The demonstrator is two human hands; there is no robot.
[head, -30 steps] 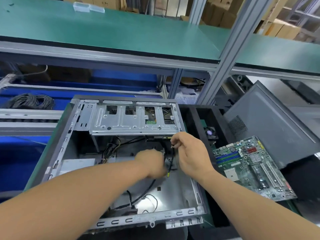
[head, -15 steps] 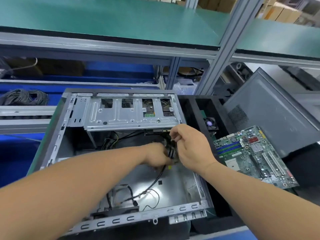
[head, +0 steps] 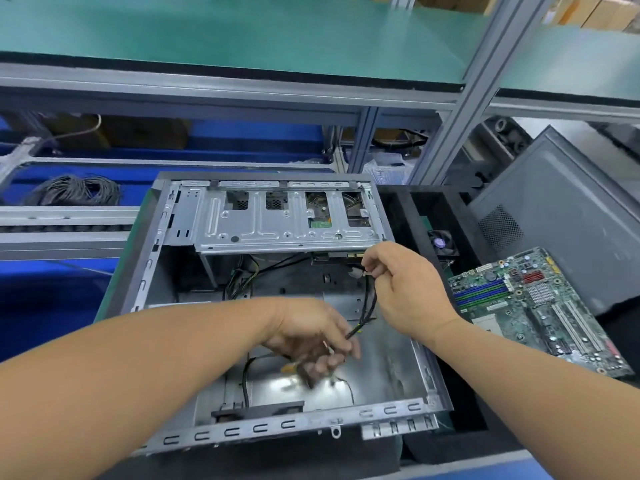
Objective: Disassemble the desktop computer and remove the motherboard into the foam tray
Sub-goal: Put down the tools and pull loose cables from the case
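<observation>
**Two hands hold the black wires inside the open computer box**

The open computer case (head: 277,306) lies flat in the middle, and its metal floor is bare. The motherboard (head: 540,306) is out of the case. It lies just to the right of it, on a black foam tray (head: 485,424).

The right hand (head: 405,289) is at the far right of the case, just under the silver drive cage (head: 277,220). Its fingertips (head: 372,268) pinch the top end of a bundle of black cables (head: 369,303).

The left hand (head: 311,337) is lower and nearer. The cables run down into it, and its fingers curl around them and a small blurry part. I cannot tell what that part is.

A gray side panel (head: 561,216) leans at the far right. A coil of dark wire (head: 72,192) sits far off on the left. A green shelf (head: 242,32) runs across the top.
</observation>
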